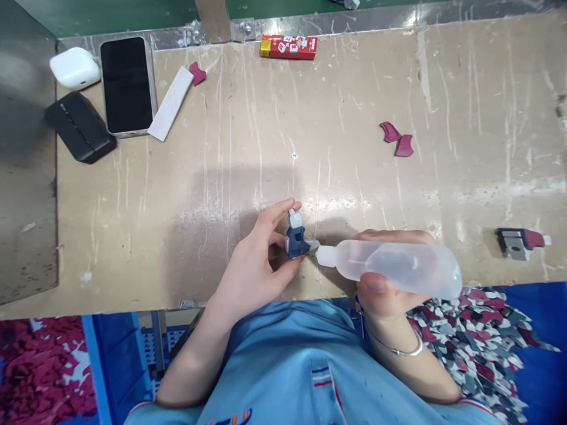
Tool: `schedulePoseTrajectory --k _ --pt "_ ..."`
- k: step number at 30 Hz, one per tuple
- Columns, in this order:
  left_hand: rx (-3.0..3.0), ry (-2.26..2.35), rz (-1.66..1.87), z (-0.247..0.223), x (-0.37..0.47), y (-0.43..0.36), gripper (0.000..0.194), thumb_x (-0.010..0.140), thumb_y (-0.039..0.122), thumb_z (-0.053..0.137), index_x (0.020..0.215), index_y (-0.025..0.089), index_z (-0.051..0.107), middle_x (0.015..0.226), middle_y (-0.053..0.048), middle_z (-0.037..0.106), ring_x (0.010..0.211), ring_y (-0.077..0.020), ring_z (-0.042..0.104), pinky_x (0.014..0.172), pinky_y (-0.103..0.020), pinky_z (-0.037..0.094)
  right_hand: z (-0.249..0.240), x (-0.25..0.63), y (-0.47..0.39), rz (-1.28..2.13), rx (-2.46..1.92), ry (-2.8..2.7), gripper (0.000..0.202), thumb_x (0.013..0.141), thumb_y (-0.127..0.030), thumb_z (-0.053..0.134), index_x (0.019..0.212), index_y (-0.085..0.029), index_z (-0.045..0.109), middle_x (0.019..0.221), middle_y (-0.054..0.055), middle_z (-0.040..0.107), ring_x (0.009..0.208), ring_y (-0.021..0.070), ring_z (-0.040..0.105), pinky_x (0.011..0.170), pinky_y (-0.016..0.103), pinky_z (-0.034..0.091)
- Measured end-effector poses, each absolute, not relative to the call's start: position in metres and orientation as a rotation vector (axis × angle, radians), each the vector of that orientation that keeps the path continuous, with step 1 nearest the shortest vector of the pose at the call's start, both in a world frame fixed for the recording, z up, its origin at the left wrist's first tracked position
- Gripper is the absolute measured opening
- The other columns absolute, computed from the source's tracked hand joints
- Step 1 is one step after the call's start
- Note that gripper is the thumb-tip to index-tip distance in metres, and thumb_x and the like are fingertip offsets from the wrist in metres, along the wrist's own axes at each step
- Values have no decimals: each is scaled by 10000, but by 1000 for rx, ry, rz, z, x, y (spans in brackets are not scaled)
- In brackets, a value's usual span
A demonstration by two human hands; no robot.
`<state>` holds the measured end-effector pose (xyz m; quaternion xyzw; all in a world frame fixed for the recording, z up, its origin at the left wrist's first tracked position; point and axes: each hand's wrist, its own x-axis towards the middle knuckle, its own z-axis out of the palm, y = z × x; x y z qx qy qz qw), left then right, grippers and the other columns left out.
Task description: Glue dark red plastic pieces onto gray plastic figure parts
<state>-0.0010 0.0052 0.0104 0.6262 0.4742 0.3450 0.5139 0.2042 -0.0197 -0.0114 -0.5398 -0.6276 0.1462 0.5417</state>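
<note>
Between the thumb and fingers of my left hand (252, 265) is a small dark blue plastic part (296, 242) with a white tip. My right hand (385, 295) is wrapped round a translucent squeeze bottle (398, 265), tilted almost level. The bottle's white cap points left, and its thin nozzle meets or nearly meets the blue part's right side. Whether liquid is coming out cannot be made out. A similar assembled piece (518, 243), grey, maroon and white, lies on the table to the right.
Two maroon pieces (403, 145) lie beyond the bottle. A red box (289, 47), phone (128, 85), black case (81, 127), white earbud case (75, 68) and white strip (170, 104) sit at the back. Blue bins (115, 360) of loose parts stand below the table edge (124, 310).
</note>
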Motion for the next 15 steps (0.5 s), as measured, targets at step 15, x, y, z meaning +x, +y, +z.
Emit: schedulePoseTrajectory --k 15 --pt "1516 1171 848 11 2 4 758 887 -13 725 1510 362 511 1528 10 715 845 -72 780 852 -209 655 -4 199 -12 355 -1216 -1404 280 1020 -575 629 1117 -336 740 745 6 547 564 224 528 530 413 451"
